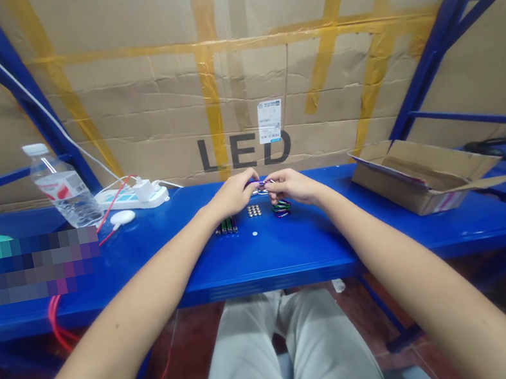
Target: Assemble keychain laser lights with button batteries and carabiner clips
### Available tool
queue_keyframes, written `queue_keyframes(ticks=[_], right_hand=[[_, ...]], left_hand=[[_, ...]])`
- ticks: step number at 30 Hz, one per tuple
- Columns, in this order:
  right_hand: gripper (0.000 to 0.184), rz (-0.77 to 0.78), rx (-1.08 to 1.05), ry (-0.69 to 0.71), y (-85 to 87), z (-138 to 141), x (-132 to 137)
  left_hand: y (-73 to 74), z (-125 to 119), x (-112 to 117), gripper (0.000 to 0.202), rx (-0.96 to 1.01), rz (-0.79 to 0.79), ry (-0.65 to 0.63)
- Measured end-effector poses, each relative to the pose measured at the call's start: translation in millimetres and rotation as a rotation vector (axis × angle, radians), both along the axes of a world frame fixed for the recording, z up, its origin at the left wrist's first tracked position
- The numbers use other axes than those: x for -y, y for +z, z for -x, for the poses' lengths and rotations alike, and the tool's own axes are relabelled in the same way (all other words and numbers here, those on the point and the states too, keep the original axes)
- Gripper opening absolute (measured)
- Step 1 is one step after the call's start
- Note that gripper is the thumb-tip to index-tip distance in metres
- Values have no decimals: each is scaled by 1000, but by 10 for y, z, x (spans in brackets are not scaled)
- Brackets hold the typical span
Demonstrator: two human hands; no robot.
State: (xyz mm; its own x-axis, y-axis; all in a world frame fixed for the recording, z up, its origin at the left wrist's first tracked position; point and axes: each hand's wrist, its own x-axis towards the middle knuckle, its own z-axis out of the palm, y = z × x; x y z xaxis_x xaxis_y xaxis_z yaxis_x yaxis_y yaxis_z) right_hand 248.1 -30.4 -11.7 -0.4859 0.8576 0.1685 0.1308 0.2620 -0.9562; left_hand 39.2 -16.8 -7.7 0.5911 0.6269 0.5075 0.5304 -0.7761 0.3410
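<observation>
My left hand point(237, 193) and my right hand point(296, 187) meet above the blue table, fingers closed from both sides on a small purple metal piece point(260, 182). Its exact kind is too small to make out. Silvery bits show just below the fingertips, partly hidden. Under my left wrist lies a row of small dark-green tubes point(226, 226). Between the hands, nearer to me, several round silver button-like pieces point(254, 211) sit in a tight block. A pile of shiny green and purple metal pieces point(281, 210) lies beneath my right hand.
A small white disc point(255, 233) lies near the front. To the left stand a water bottle point(61, 187), a white power strip point(134, 196) and a red cable point(58, 322). An open cardboard box point(422, 179) rests at right. Taped cardboard point(159, 101) backs the table.
</observation>
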Motion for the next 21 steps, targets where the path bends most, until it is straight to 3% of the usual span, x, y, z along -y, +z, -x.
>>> queue_keyframes(ticks=[5,9,13,21], right_hand=[[27,-170,251,-86,34,40,42],[27,-240,312,-108,25,74,47],[27,-281,314,-146,3,94,29],[25,-625,435,-186,-58,75,-55]], left_hand=[[-16,-27,14,19,-184,-119,129],[2,-42,57,23,-273,-170,175],[7,-35,90,25,-270,-86,175],[-31,-42,-27,27,-15,227,89]])
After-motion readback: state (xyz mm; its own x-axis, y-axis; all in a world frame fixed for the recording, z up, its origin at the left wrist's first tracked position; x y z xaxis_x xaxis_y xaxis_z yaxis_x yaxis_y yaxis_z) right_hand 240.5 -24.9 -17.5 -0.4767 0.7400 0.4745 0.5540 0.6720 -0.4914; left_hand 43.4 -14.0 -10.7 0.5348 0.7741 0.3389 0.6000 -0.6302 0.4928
